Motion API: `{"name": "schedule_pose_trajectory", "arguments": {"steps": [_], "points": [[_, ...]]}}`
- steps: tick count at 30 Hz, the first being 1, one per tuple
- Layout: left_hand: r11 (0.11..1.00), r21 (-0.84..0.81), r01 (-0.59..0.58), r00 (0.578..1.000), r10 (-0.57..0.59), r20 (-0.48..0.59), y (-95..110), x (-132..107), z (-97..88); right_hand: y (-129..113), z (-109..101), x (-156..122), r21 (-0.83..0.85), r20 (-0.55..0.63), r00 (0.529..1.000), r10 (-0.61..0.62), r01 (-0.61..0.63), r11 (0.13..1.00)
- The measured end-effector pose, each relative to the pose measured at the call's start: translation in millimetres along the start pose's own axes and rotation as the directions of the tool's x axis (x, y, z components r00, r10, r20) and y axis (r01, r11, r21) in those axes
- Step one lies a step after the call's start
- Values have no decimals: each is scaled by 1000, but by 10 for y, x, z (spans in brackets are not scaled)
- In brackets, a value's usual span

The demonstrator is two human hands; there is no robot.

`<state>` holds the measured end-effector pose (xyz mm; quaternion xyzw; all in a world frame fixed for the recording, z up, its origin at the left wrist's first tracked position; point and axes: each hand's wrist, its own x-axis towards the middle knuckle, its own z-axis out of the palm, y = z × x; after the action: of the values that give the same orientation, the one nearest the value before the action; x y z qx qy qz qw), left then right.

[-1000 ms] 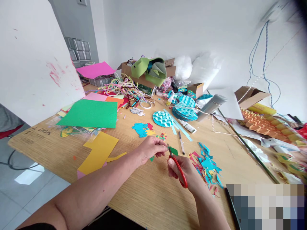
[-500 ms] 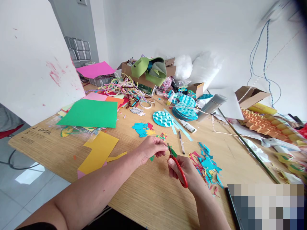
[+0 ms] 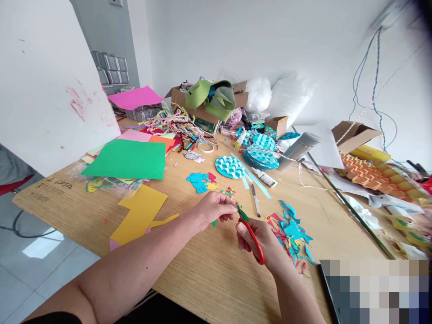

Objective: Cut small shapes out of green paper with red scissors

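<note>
My right hand (image 3: 261,243) grips red-handled scissors (image 3: 249,234), their short blades pointing up and away at a small green paper piece (image 3: 243,214). My left hand (image 3: 213,209) pinches that green piece from the left, fingers closed on it. Both hands hover just above the wooden table (image 3: 209,270) near its front edge. A small green scrap (image 3: 213,222) lies under my left hand.
Blue and red paper offcuts (image 3: 292,231) lie right of my hands, a pen (image 3: 255,200) beyond them. A green sheet (image 3: 126,159), yellow sheets (image 3: 140,213), blue fish cutout (image 3: 199,181), blue scalloped discs (image 3: 229,166), cardboard boxes (image 3: 202,105) and a grey flask (image 3: 299,148) crowd the table.
The scissor blades have closed in on the green piece, which has turned slightly under them. Both hands stay in the same spot.
</note>
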<state>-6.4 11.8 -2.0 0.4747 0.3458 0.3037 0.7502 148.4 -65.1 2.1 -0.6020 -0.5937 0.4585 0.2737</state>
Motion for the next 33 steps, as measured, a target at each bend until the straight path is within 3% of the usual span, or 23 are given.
{"name": "schedule_pose_trajectory", "arguments": {"steps": [26,30,33], "points": [[998,67,-22,999,24,-26,31,9,-20,-15,-3,5,-13,-28,997,66,-67,998],[966,257,38,999,-27,-45,48,20,-93,19,-30,24,-30,-57,996,75,-77,997],[787,612,82,993,-117,17,58,18,-180,18,-53,26,-25,-82,993,86,-89,996]]}}
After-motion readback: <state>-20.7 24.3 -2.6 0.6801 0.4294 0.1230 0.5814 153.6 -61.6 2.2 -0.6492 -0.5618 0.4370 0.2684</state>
